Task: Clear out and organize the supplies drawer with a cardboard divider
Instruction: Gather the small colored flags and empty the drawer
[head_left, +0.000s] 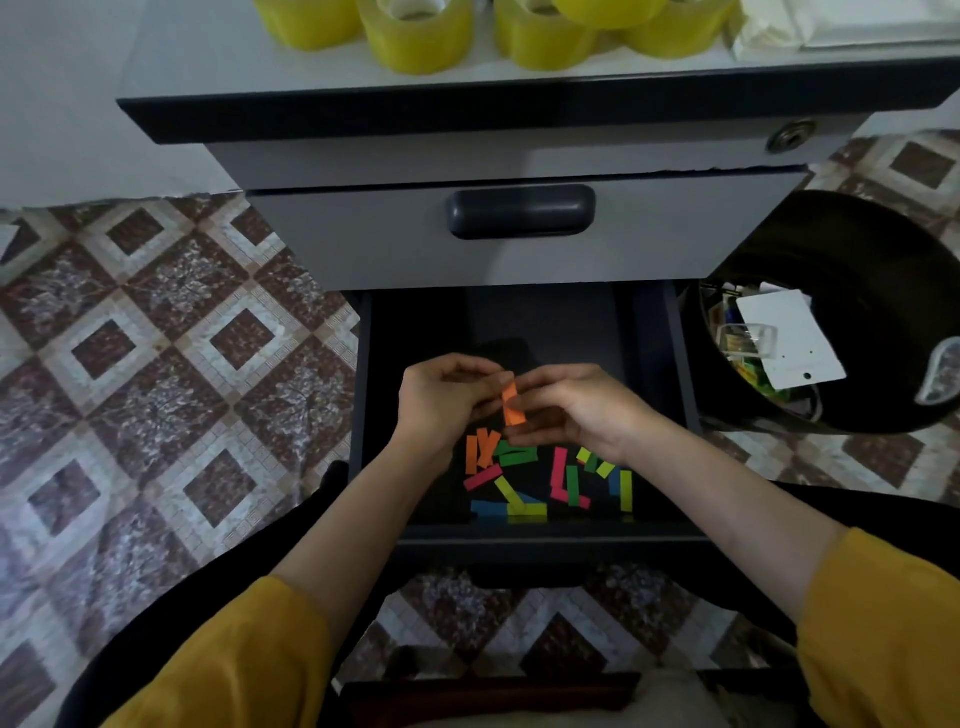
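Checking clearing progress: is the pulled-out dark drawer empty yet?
Not empty: small coloured paper strips lie scattered on the dark drawer floor near its front wall.

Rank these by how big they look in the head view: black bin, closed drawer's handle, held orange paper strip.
1. black bin
2. drawer handle
3. orange paper strip
The gaps are wide; nearness to the camera does not blur the order.
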